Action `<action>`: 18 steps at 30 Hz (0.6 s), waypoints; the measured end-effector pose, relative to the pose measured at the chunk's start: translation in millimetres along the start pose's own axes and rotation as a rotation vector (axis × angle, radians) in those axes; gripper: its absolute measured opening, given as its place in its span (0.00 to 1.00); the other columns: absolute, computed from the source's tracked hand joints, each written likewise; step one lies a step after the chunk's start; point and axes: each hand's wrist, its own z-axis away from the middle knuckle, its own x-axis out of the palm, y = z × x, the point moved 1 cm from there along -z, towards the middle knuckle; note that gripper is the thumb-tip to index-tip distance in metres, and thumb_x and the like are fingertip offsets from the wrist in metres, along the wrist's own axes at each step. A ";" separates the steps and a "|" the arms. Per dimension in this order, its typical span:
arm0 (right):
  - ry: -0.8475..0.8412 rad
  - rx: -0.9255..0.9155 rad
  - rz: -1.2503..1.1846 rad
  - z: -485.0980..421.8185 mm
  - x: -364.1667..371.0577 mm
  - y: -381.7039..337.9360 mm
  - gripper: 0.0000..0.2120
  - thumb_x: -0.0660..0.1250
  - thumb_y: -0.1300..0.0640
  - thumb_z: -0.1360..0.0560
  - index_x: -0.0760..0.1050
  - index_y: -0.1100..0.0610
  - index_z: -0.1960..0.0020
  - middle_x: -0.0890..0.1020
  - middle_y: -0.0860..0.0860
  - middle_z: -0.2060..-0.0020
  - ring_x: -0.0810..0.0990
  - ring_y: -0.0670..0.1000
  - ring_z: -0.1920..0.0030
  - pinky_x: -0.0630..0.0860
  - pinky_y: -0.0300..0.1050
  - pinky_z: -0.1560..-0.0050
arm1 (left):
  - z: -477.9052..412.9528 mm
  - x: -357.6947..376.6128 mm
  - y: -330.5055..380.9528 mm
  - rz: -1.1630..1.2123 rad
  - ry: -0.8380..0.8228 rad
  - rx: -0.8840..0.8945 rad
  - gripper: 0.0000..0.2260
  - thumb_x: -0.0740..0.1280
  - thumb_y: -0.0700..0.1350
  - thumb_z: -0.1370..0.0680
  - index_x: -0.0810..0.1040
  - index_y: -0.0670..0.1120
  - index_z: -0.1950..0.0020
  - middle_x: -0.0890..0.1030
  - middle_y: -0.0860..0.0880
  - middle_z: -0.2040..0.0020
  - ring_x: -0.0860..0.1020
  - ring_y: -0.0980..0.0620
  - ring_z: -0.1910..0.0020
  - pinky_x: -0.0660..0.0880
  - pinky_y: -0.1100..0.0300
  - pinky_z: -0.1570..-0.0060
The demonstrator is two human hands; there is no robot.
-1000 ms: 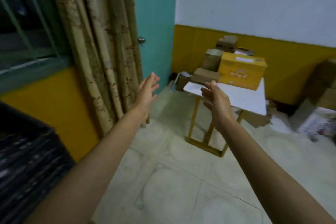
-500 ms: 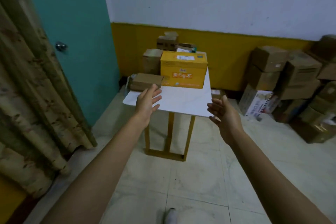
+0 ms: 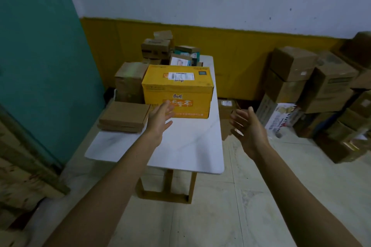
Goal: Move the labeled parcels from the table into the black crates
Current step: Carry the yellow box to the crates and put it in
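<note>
Left hand: your left hand (image 3: pixel 160 118) is spread wide and empty, palm turned inward, in front of the lower left corner of the yellow box (image 3: pixel 177 91); you cannot tell from this view whether the fingertips touch the cardboard.
Right hand: your right hand (image 3: pixel 248 126) is also spread and empty, held out past the right edge of the table (image 3: pixel 180 152), apart from the box.
Parcels: the yellow box sits mid-table with a white shipping label (image 3: pixel 181 76) on top; a flat brown parcel (image 3: pixel 125 115) lies just to its left, a taller brown box (image 3: pixel 130 80) stands behind that, and smaller parcels (image 3: pixel 160 48) are piled at the far end.
Crates: no black crate shows here, so you carry blind once the load is up.
Risk, grip: the yellow box is wide, and your right hand is off to the side; close on it unevenly and it likely twists or slides out.
Risk, neighbours: the flat brown parcel lies right beside the box, so dragging the box leftward may push it off the edge.
Risk, pile: the rear stack looks loose; a jolt to the table may topple it.
Risk, floor: cartons (image 3: pixel 313 86) crowd the floor at right, so a turn that way with the box blocking your sight invites a trip.
</note>
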 end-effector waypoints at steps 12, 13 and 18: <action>-0.305 0.159 0.062 -267.5 34.0 -12.3 0.18 0.54 0.43 0.19 0.76 0.53 0.44 0.81 0.52 0.46 0.79 0.50 0.45 0.72 0.50 0.46 | -170.6 67.0 -35.6 0.125 0.377 -0.061 0.13 0.60 0.48 0.18 0.70 0.47 0.34 0.75 0.45 0.35 0.75 0.49 0.41 0.71 0.52 0.45; -0.332 0.166 0.092 -292.0 40.5 -17.4 0.17 0.55 0.43 0.18 0.75 0.53 0.42 0.80 0.52 0.45 0.79 0.50 0.45 0.72 0.51 0.43 | -181.3 73.0 -38.7 0.143 0.437 -0.066 0.13 0.61 0.47 0.19 0.70 0.48 0.34 0.74 0.45 0.34 0.75 0.48 0.40 0.72 0.51 0.45; -0.376 0.120 0.302 -391.0 69.8 -36.6 0.22 0.57 0.46 0.18 0.68 0.56 0.29 0.74 0.53 0.33 0.73 0.53 0.34 0.70 0.55 0.34 | -220.8 92.0 -54.0 0.206 0.696 -0.083 0.21 0.63 0.41 0.21 0.63 0.52 0.29 0.73 0.46 0.38 0.76 0.47 0.44 0.75 0.50 0.47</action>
